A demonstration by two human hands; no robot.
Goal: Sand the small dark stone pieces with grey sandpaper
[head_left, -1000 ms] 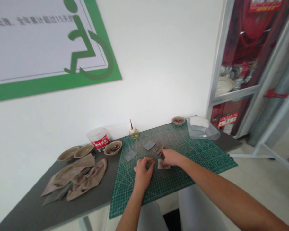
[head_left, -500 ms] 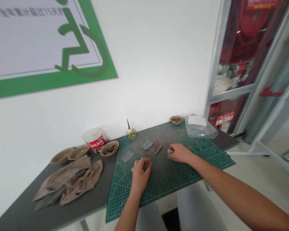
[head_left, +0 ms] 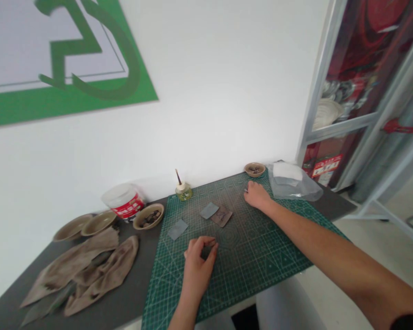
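Green cutting mat (head_left: 251, 256) is carrying two grey sandpaper squares (head_left: 178, 229) lying untouched; my left hand (head_left: 198, 263) is curling around a small dark piece (head_left: 207, 251), my right hand (head_left: 257, 195) resting half-open, seemingly empty.

The curled fingers (head_left: 201, 245) of the left hand (head_left: 197, 265) are hiding most of a small dark piece (head_left: 207, 251), and the right hand (head_left: 257, 195) is concealing whether its fingertips hold anything. The contents of the far clay dish (head_left: 254, 169) are staying too small to tell, and the tub's label (head_left: 128, 206) is blurring. The top and left edges are cutting off the green wall sign (head_left: 89, 68).
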